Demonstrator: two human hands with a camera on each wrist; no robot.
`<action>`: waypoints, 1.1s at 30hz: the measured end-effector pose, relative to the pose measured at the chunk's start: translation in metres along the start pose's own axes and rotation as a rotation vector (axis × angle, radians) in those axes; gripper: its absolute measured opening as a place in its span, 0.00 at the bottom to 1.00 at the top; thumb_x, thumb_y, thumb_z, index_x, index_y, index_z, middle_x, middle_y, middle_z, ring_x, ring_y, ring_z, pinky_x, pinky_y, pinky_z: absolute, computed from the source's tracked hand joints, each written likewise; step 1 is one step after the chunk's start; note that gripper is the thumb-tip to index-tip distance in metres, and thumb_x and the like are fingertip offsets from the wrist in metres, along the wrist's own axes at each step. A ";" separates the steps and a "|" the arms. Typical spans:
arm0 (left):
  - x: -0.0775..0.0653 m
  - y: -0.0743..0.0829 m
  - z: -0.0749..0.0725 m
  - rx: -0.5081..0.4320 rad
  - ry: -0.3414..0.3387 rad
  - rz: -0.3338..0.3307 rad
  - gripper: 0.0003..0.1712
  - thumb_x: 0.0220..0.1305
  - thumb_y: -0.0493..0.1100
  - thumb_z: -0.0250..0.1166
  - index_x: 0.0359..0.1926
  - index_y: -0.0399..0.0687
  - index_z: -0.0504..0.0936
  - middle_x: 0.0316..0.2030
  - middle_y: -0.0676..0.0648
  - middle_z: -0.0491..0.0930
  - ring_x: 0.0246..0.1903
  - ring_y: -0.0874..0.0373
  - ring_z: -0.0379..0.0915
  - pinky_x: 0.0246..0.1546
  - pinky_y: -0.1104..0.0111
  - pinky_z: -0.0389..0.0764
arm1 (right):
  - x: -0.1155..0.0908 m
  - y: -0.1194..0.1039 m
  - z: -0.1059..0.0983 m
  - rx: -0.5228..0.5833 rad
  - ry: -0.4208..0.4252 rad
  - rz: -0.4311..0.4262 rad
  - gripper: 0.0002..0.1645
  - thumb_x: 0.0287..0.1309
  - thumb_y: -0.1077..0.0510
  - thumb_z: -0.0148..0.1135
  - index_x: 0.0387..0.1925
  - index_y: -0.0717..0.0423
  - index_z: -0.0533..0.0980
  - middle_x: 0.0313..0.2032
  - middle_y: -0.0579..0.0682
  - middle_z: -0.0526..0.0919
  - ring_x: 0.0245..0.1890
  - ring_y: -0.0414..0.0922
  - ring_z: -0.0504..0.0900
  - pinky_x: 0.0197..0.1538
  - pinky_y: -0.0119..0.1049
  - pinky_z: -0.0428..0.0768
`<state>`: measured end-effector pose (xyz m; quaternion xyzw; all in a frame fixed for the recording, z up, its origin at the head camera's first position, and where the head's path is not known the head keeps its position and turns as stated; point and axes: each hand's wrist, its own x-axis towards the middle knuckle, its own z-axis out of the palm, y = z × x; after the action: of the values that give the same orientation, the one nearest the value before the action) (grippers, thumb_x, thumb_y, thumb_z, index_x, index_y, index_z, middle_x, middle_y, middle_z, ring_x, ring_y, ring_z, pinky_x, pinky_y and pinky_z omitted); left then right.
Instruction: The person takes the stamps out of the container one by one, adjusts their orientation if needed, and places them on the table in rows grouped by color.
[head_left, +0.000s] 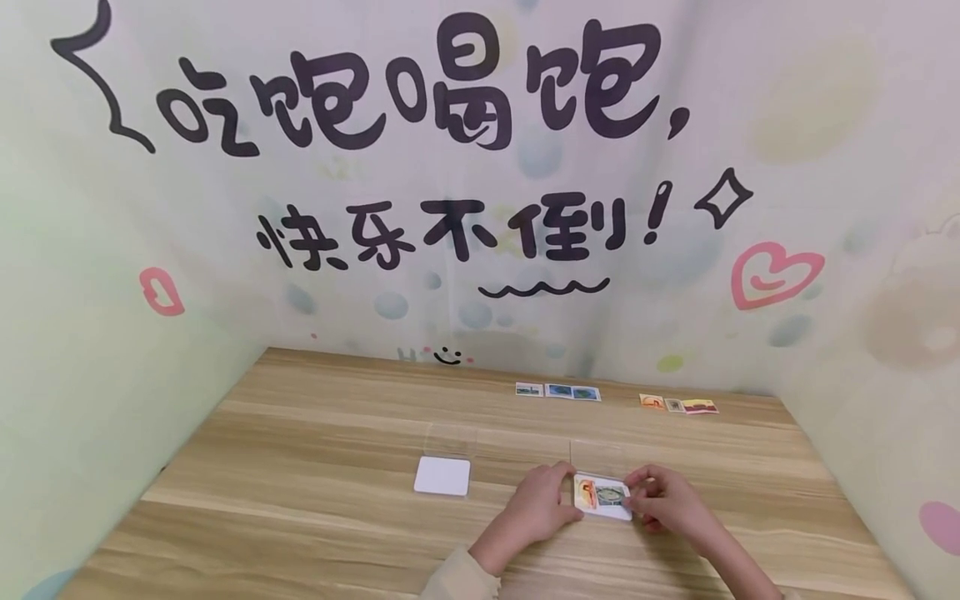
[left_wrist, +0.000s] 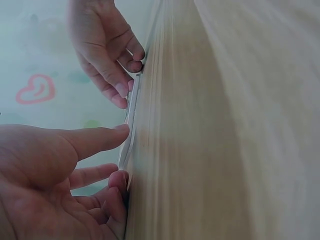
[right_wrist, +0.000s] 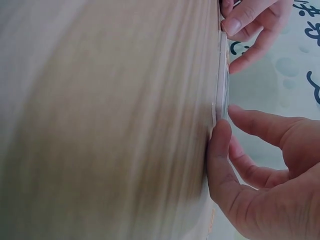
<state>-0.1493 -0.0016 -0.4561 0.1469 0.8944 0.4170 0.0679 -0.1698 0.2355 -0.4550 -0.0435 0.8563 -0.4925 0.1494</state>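
A small flat plastic stamp case point(head_left: 615, 515) lies on the table with its clear lid point(head_left: 597, 457) folded back. On its white base are an orange picture stamp point(head_left: 586, 493) and a green-grey stamp point(head_left: 611, 496) side by side. My left hand point(head_left: 536, 504) holds the case's left end, thumb at the front corner and index finger at the back one. At the other end, my right hand point(head_left: 670, 502) grips the right edge, its fingertips right beside the green-grey stamp. Both wrist views show the case edge-on, with the left thumb point(left_wrist: 102, 141) against its side.
A second white case point(head_left: 442, 476) with a clear raised lid point(head_left: 452, 439) lies to the left. Two blue stamps point(head_left: 573, 392) and a pale one point(head_left: 529, 389) lie at the back. Farther right are an orange stamp point(head_left: 651, 402), a small grey stamp point(head_left: 674, 406) and a yellow-maroon stamp point(head_left: 701, 407).
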 end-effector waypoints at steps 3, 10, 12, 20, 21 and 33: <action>0.000 0.001 0.000 0.037 0.011 0.000 0.31 0.60 0.39 0.79 0.62 0.38 0.80 0.37 0.46 0.79 0.35 0.58 0.71 0.39 0.68 0.75 | 0.000 -0.001 0.000 0.000 0.005 -0.005 0.17 0.62 0.69 0.71 0.49 0.71 0.76 0.29 0.50 0.79 0.26 0.44 0.78 0.27 0.33 0.80; 0.001 0.001 0.002 0.057 0.027 0.003 0.31 0.59 0.39 0.79 0.62 0.37 0.80 0.39 0.43 0.80 0.38 0.55 0.73 0.42 0.66 0.77 | -0.001 -0.002 0.001 0.014 0.005 -0.016 0.17 0.60 0.70 0.71 0.49 0.72 0.75 0.28 0.49 0.79 0.26 0.44 0.77 0.27 0.32 0.80; 0.000 0.001 0.002 0.047 0.031 0.007 0.31 0.58 0.39 0.79 0.61 0.36 0.80 0.38 0.44 0.80 0.37 0.56 0.72 0.41 0.66 0.76 | -0.001 -0.002 0.001 0.017 0.007 -0.016 0.18 0.60 0.70 0.71 0.49 0.72 0.75 0.28 0.50 0.79 0.26 0.44 0.77 0.27 0.32 0.80; -0.001 0.001 0.003 0.018 0.036 0.005 0.31 0.58 0.38 0.79 0.61 0.36 0.80 0.36 0.46 0.79 0.39 0.55 0.73 0.44 0.65 0.77 | -0.001 -0.003 0.002 0.020 0.021 -0.004 0.18 0.60 0.71 0.71 0.48 0.71 0.74 0.29 0.50 0.79 0.26 0.44 0.77 0.26 0.33 0.80; 0.000 0.001 0.003 0.017 0.035 0.004 0.31 0.58 0.38 0.79 0.61 0.36 0.80 0.35 0.46 0.78 0.39 0.55 0.73 0.44 0.64 0.77 | -0.001 -0.003 0.002 0.020 0.021 -0.004 0.18 0.60 0.71 0.71 0.48 0.71 0.74 0.29 0.51 0.78 0.26 0.44 0.77 0.26 0.33 0.80; 0.000 0.001 0.006 0.003 0.047 -0.001 0.29 0.57 0.36 0.79 0.59 0.36 0.82 0.47 0.39 0.83 0.47 0.48 0.79 0.50 0.60 0.80 | 0.001 0.000 -0.001 0.018 0.000 -0.005 0.17 0.62 0.69 0.70 0.49 0.73 0.74 0.29 0.49 0.78 0.25 0.42 0.77 0.26 0.32 0.80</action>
<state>-0.1483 0.0029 -0.4592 0.1367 0.8965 0.4188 0.0469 -0.1713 0.2364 -0.4550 -0.0444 0.8518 -0.5004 0.1487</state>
